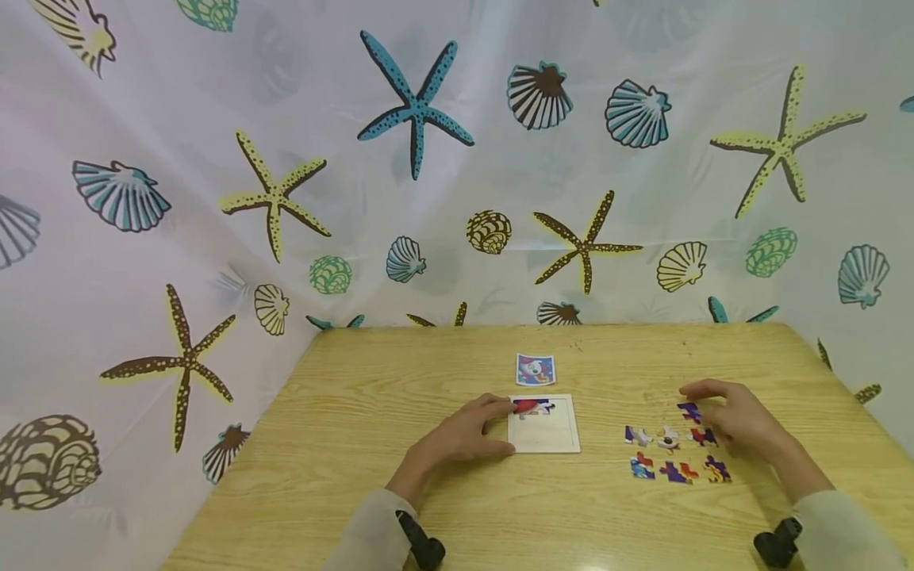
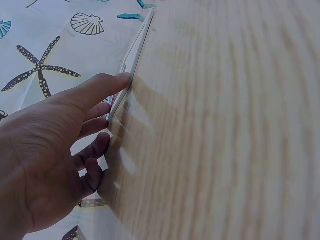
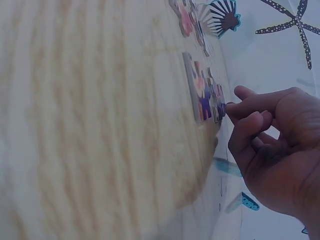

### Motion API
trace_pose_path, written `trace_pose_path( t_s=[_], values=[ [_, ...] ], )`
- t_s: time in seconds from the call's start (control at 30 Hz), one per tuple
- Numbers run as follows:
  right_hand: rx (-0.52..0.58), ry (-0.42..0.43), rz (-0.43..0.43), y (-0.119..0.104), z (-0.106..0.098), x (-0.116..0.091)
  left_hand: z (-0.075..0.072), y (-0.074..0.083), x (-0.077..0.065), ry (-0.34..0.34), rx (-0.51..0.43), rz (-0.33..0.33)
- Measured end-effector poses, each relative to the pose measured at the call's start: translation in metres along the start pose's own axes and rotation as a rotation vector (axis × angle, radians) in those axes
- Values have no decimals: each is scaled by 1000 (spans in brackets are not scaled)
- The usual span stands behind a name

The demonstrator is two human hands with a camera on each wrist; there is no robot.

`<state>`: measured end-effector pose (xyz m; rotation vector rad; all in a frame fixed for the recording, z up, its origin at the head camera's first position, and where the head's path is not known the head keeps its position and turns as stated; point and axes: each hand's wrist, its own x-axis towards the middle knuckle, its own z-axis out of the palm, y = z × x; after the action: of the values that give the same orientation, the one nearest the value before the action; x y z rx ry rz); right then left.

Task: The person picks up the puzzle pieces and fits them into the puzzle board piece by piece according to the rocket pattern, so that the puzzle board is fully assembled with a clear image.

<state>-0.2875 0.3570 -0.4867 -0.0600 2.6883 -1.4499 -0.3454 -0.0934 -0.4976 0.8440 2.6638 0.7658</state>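
Observation:
A white puzzle tray (image 1: pixel 543 432) lies on the table, with joined jigsaw pieces (image 1: pixel 531 407) in its upper left part. My left hand (image 1: pixel 467 431) rests at the tray's left side, thumb near the lower corner and fingertips at the upper one. In the left wrist view its fingers (image 2: pixel 95 145) spread along the tray's edge (image 2: pixel 131 62). Over to the right, my right hand (image 1: pixel 743 416) is at a purple jigsaw piece (image 1: pixel 689 411), index finger stretched past it. The right wrist view shows a fingertip right at the pieces (image 3: pixel 202 92).
Several loose pieces (image 1: pixel 668 438) lie in rows left of and below my right hand. Behind the tray is a small picture card (image 1: pixel 535 369). The wooden table (image 1: pixel 400 365) ends at a curtain (image 1: pixel 457 182) printed with shells and starfish.

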Motion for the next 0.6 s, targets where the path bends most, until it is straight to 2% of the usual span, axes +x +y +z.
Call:
trace_pose_path(
  t_s=[0.17,0.37,0.6],
  values=[
    [-5,-2,-1,0,-1,0,-1,0,0,-1,-13,-1],
    [-57,8,-28,-1,-1,0,-1,-2,0,-5,-6,6],
    [-105,17,-21,-1,2,2,-1,-2,0,-7,-10,7]
  ],
)
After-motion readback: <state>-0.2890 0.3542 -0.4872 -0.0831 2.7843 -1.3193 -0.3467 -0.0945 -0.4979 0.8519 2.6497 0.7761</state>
